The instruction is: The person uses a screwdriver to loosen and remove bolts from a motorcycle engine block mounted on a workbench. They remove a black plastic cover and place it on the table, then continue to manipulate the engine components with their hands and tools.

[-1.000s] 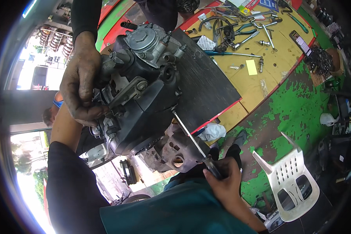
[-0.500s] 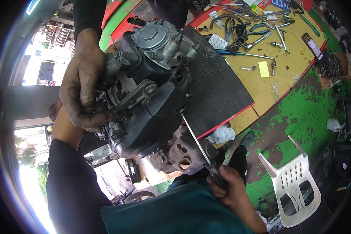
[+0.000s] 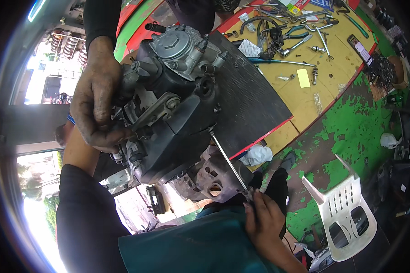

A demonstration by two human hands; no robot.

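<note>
At the left side of the engine (image 3: 177, 109), a dark, greasy block standing on the edge of a black mat (image 3: 250, 100), a grimy hand (image 3: 95, 104) reaches down from the top of the view in a black sleeve; it is another person's, and its fingers curl around the brackets on the engine's left flank. Below that hand, the wearer's left forearm rises toward the engine's left side, but the left hand itself is hidden behind the other hand, so its grip cannot be told. The engine's silver round cover faces up at its top. From the engine's lower right edge a long screwdriver (image 3: 228, 161) slants down to the right hand (image 3: 264, 223), whose fingers are wrapped tight around the handle, the shaft's tip touching the engine casing. Right of the engine, past the mat, a yellow board (image 3: 314, 98) carries scattered wrenches and pliers (image 3: 296, 32). Lower right of the engine stands a white plastic chair (image 3: 346, 214) on a worn green floor (image 3: 351, 132).
</note>
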